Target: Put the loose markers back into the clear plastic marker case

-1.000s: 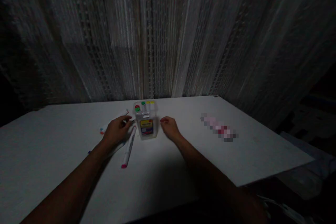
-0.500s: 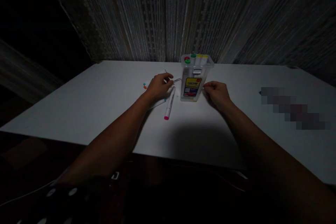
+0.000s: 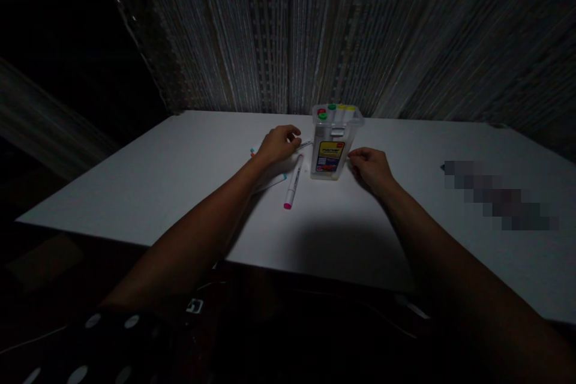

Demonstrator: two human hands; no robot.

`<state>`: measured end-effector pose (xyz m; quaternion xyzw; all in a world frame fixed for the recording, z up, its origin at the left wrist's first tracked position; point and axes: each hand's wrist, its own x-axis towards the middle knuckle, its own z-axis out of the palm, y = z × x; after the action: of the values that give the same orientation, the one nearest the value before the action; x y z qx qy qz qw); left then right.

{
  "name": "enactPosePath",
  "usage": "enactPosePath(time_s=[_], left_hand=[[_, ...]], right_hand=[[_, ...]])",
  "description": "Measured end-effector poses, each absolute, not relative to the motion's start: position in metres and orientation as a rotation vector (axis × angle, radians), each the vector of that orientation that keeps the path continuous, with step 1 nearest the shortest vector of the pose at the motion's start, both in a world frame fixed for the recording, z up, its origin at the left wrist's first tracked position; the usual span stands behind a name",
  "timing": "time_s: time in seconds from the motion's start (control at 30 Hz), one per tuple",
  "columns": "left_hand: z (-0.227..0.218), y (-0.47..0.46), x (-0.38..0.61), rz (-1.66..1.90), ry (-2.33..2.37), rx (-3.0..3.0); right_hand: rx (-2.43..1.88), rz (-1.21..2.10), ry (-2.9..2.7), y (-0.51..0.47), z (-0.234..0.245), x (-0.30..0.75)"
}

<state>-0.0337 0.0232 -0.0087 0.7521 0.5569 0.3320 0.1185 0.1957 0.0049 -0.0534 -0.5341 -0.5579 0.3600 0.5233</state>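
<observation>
A clear plastic marker box (image 3: 332, 150) with a yellow label stands upright on the white table (image 3: 148, 192); green, red and yellow marker caps show at its top. My left hand (image 3: 279, 144) lies left of the box, fingers curled over loose markers, and it appears to pinch one marker (image 3: 306, 144) at its fingertips. A white marker with a pink end (image 3: 293, 182) lies on the table just below that hand. My right hand (image 3: 371, 168) rests on the table right of the box, fingers curled loosely, close to the box's side.
More loose markers (image 3: 270, 182) lie partly under my left forearm. A blurred patch (image 3: 499, 195) covers something on the table's right side. A striped curtain (image 3: 315, 30) hangs behind the table. The room is dim, and the table's near edge is close to my body.
The view swung left and then settled. Both hands have stayed beside the box; the left fingers curled a little tighter over the markers.
</observation>
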Motion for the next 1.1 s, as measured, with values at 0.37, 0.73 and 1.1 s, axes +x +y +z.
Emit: enactPosePath(time_s=[0.37,0.73,1.1], left_hand=[[-0.025,0.018,-0.043,1.078,1.584,2.242],[-0.019,0.028,-0.019,1.130,1.626,2.115],[-0.028,0.012,-0.018,1.129,1.430,2.154]], right_hand=[[-1.342,0.967,-1.238,0.003,-0.045,0.192],[-1.313,0.986,-1.103,0.023,-0.043,0.167],[-1.235,0.975,-1.277,0.015,-0.053,0.171]])
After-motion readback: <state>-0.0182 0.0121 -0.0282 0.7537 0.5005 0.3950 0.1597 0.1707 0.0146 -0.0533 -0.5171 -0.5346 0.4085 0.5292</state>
